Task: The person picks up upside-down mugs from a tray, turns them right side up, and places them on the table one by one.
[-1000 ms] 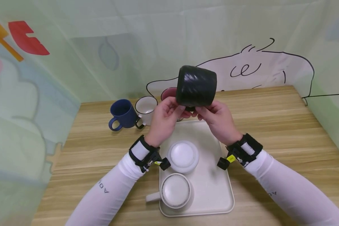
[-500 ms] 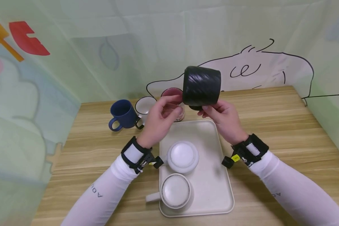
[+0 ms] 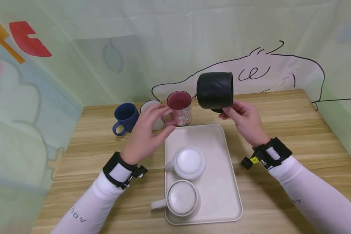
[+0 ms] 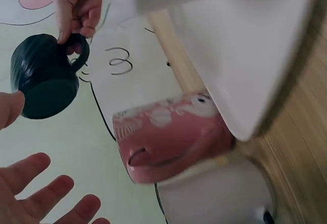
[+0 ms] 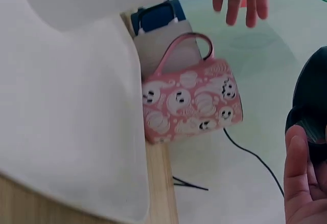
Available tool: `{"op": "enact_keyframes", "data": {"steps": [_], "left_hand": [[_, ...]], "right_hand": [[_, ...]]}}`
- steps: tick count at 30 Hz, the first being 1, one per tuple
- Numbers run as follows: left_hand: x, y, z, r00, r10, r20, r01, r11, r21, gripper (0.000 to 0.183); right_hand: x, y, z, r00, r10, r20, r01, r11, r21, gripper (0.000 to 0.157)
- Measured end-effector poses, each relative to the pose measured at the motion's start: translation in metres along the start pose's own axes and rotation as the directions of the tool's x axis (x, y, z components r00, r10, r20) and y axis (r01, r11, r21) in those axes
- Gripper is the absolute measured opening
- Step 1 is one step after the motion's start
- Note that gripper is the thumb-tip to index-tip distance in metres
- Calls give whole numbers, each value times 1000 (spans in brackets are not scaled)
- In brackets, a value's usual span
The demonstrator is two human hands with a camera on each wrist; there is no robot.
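Note:
My right hand (image 3: 247,122) pinches the handle of a black mug (image 3: 214,90), raised above the back of the table. The mug lies on its side in the air, handle downward; in the left wrist view its round end (image 4: 50,98) faces my left hand. That left hand (image 3: 144,136) holds nothing, its fingers apart, and overlaps a white mug with a dark rim (image 3: 158,126) in the head view. Just beyond its fingertips stands a pink mug (image 3: 183,113) with white ghost and pumpkin prints, upright, handle toward the left.
A pale tray (image 3: 219,191) carries two white mugs upside down, one (image 3: 188,161) behind the other (image 3: 182,197), handles leftward. At the back left of the wooden table (image 3: 87,152) a navy mug (image 3: 126,114) stands upright. A printed cloth (image 3: 163,58) hangs behind.
My left hand has come off the black mug and moved left and toward me. My right hand has carried the mug rightward, turning it slightly. The pink mug shows fully now.

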State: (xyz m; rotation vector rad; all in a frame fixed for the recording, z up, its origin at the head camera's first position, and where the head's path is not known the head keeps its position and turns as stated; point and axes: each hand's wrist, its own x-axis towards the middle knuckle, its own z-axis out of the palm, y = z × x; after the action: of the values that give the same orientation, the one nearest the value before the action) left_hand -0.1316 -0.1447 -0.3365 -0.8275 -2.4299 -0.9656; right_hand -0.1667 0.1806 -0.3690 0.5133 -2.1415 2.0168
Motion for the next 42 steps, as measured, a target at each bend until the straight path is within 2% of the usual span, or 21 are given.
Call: {"op": "enact_keyframes", "data": {"steps": [4,9,12,18,24,31,36,42], "left_hand": [[-14,-6,-11,1000,22,19,-24,993,116,59],[-32,-16,-21,998,36,47,-48,959,281,66],[-42,-20,-26,997,27,68,-49,936,349,69],[-60,-24,-32,992,-29,124,-30,894,448,73],[-76,-27,-31,978,-100,181,-5,863,505,76],[-90,-32,-26,962,-155,224,6,834,552,80],[-98,-35,-24,951,-192,241,23,824,565,83],[-107,-37,-23,929,-262,261,72,820,568,85]], "right_hand": [[0,-5,-5,1000,4,-2,-4,997,-71,28],[0,-5,-13,1000,17,-15,-19,984,-175,31],[2,6,-20,999,18,-27,-23,977,-213,31],[5,8,-25,999,-28,-18,21,951,-310,29],[7,11,-28,998,-50,-25,34,901,-432,28],[9,14,-28,997,-78,-8,62,851,-521,30],[11,16,-27,997,-76,18,73,823,-563,30],[15,20,-24,997,-68,41,79,779,-622,27]]}}
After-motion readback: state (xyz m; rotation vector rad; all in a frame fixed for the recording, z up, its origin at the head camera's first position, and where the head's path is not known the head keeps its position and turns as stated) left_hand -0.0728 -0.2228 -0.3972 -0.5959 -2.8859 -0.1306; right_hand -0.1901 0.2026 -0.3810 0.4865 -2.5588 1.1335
